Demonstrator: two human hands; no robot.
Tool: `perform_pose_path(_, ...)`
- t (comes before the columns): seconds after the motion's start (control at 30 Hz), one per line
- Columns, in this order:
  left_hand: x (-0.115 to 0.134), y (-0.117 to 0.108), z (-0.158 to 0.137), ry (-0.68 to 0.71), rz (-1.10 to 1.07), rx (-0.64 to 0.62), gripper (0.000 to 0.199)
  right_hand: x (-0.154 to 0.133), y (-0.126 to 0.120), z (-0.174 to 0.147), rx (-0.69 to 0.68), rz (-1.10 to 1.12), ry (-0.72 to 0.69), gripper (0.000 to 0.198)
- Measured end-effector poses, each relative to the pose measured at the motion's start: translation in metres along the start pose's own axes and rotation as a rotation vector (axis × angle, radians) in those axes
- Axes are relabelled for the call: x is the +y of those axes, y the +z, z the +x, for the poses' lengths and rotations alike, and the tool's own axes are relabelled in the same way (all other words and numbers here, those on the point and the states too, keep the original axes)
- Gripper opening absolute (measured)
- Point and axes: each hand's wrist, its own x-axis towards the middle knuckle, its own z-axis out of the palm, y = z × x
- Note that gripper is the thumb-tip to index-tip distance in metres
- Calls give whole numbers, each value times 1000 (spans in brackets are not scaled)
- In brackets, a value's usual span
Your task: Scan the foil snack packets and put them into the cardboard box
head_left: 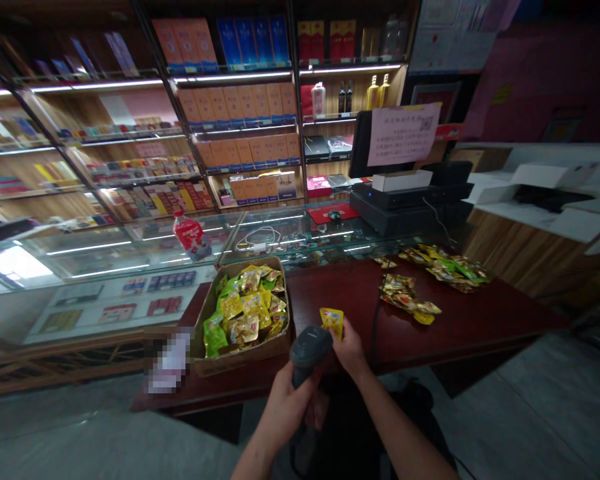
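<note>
My left hand (291,395) is closed round the handle of a dark grey barcode scanner (311,348), whose head points forward over the table's front edge. Just right of the scanner, my right hand (350,347) pinches a small yellow snack packet (333,321) by its lower right side. To the left stands an open cardboard box (245,363) filled with green, yellow and gold snack packets (250,303). Loose gold and yellow packets (405,297) lie on the table to the right, with another pile of packets (447,267) behind them.
The dark red table (325,287) adjoins a glass display counter (130,250), on which a red bottle-shaped pack (190,235) stands. A monitor with a paper notice (405,133) sits over a black cash drawer (405,210). A black cable (377,307) crosses the tabletop.
</note>
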Motion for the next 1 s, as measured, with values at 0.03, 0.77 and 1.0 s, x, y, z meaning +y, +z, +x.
perform_pose_path(0.03,-1,-1,1,3,1,2,33,0,0,0,-1,-4,-4,38)
perform_pose_path(0.77,-73,-23,71,-41,52,201,19,-127,119,90,-429,428,212,49)
perform_pose_path(1.0,-75,-26,71,11,154,227,10,-141,159,111,-390,288,48,52)
